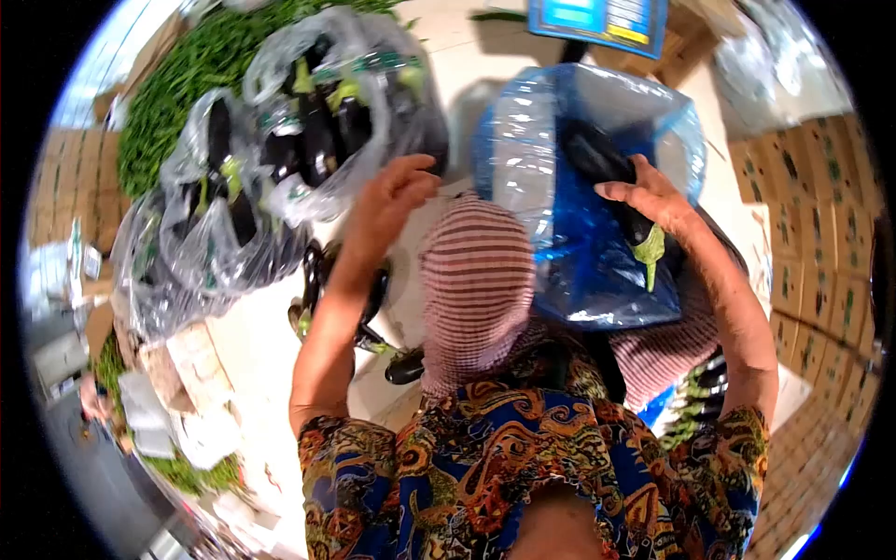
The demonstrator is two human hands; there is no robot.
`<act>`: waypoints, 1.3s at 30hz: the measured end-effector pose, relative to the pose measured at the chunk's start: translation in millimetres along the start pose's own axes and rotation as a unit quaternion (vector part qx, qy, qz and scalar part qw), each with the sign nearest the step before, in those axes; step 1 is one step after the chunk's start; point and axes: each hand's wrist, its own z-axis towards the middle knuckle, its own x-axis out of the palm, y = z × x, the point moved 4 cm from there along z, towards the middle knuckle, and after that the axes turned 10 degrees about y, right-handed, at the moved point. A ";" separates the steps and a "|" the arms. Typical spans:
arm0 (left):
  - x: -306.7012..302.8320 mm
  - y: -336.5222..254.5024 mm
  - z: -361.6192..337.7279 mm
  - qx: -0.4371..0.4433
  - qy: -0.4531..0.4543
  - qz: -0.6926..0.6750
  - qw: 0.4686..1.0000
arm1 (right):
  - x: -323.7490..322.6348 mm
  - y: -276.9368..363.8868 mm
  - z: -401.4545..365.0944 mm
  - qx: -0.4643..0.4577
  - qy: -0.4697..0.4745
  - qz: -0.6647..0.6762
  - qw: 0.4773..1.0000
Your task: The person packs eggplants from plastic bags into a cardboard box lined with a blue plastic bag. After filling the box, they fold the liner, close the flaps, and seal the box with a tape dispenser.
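A colourful patterned shirt (pixel 551 439) is closest to the camera, and beyond it rise 2 knees in striped trousers (pixel 476 280). The right hand (pixel 651 198) has its thumb and fingers closed around the middle of a long, dark eggplant (pixel 597 154). It lies within the open mouth of a blue plastic bag (pixel 527 126); whether it touches the bag's inside, I cannot tell. Its long axis slants across the bag, the rounded end up and left, the green stem pointing down, back towards the wearer. The left hand (pixel 399 194) is raised with fingers loosely bent and parted, nothing visible in them, near clear plastic bags (pixel 345 131) filled with eggplants. I cannot tell if it touches them.

The floor (pixel 457 42) is pale, with loose eggplants (pixel 406 367) beside the left knee. A heap of slim green vegetables (pixel 173 103) spreads behind the clear bags. Past the blue bag stands a blue-framed display (pixel 597 19); stacked cardboard boxes (pixel 817 243) line the right side.
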 end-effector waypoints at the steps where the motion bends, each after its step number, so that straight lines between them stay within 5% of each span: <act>1: 7.0 -2.5 -10.5 0.008 -0.031 0.048 0.998 | 3.7 -12.3 19.6 -0.009 -0.009 0.004 1.000; 5: -4.6 -3.1 -39.1 0.073 -0.146 0.201 0.966 | 27.9 -27.0 87.5 -0.014 -0.011 -0.028 0.999; 8: -7.4 -30.6 -46.8 0.172 -0.293 0.441 0.831 | 56.8 -26.8 103.8 0.075 -0.031 -0.069 0.994; 12: -23.9 -16.8 -42.9 0.172 -0.263 0.443 0.839 | 151.9 -116.4 170.2 -0.039 -0.066 -0.182 0.980; 17: -7.1 -17.4 -41.9 0.267 -0.286 0.524 0.756 | 122.6 -99.0 154.9 -0.049 -0.016 -0.238 0.970; 19: -8.7 -47.7 -49.2 0.262 -0.351 0.552 0.710 | 78.8 -28.0 102.1 -0.063 0.058 -0.320 0.943; 23: -55.6 -13.0 -38.8 0.026 -0.259 0.582 0.770 | 38.5 71.9 31.8 -0.199 -0.049 -0.286 0.936; 24: -66.3 16.5 -33.3 -0.153 -0.165 0.552 0.803 | 33.0 86.5 18.7 -0.216 -0.068 -0.279 0.933; 26: -60.4 72.2 -29.8 -0.236 -0.047 0.339 0.910 | 26.9 108.0 -1.3 -0.247 -0.105 -0.266 0.926; 29: -23.4 70.0 -30.5 0.160 -0.163 0.492 0.840 | 35.1 124.8 -9.6 -0.306 -0.049 -0.184 0.933; 30: -21.3 48.0 -28.2 0.224 -0.201 0.489 0.819 | 44.1 121.8 -4.3 -0.339 -0.021 -0.168 0.925; 33: -36.2 91.2 -12.1 0.034 -0.161 0.470 0.867 | 59.3 129.9 -1.0 -0.406 -0.037 -0.155 0.900; 35: -47.0 91.3 -14.0 0.038 -0.153 0.405 0.900 | 58.2 134.4 0.1 -0.399 -0.029 -0.149 0.904; 37: -64.2 113.4 -19.6 0.174 -0.116 0.446 0.870 | 66.8 122.5 13.7 -0.380 -0.012 -0.139 0.914; 38: -68.2 113.8 -28.2 0.235 -0.136 0.587 0.762 | 74.2 114.5 21.3 -0.386 -0.001 -0.189 0.903; 39: -101.1 156.8 -33.1 0.122 -0.090 0.623 0.767 | 78.4 113.1 24.2 -0.373 0.037 -0.216 0.901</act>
